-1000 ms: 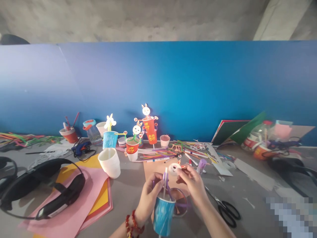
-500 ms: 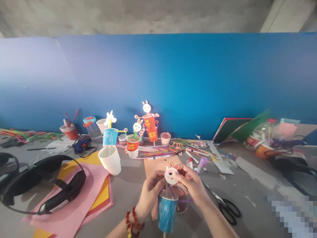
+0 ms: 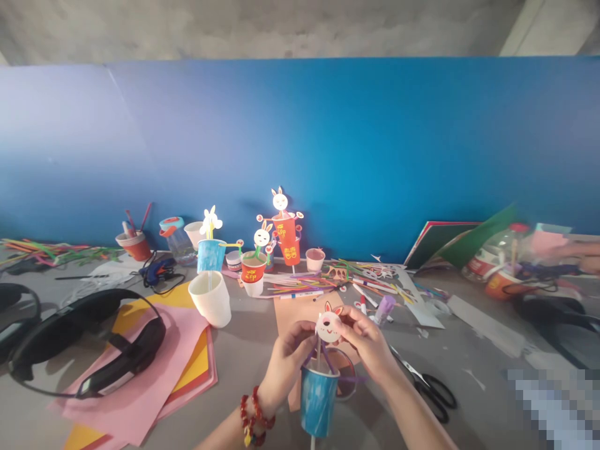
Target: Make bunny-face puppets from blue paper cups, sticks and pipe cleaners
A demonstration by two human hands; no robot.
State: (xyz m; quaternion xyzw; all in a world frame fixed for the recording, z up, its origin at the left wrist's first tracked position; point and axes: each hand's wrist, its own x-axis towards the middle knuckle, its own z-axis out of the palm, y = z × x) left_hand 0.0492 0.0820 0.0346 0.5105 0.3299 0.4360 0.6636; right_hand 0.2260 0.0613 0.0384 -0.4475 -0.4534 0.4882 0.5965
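A round paper rabbit face (image 3: 328, 327) with pink-lined ears is pinched at its right edge by my right hand (image 3: 368, 337). My left hand (image 3: 291, 356) is closed at its left side, with the fingertips at the top of a white stick (image 3: 319, 357). That stick runs through an upright blue-painted paper cup (image 3: 319, 403) and shows again below it. Purple pipe cleaners (image 3: 349, 379) rise from the cup's mouth and bend out to the right. Behind the cup, a round clear rim is partly hidden.
Scissors (image 3: 434, 390) lie right of my right arm. A white cup (image 3: 210, 300) holds another blue cup figure (image 3: 210, 255). Red-cup rabbit figures (image 3: 287, 231), pipe cleaners and markers line the back. At left, a black headset (image 3: 94, 344) rests on coloured paper. Another person's blurred hand (image 3: 576, 253) is far right.
The whole view has shifted slightly. My hands keep nearly the same hold on the rabbit face and stick. Another person's blurred hand has come in at the far right.
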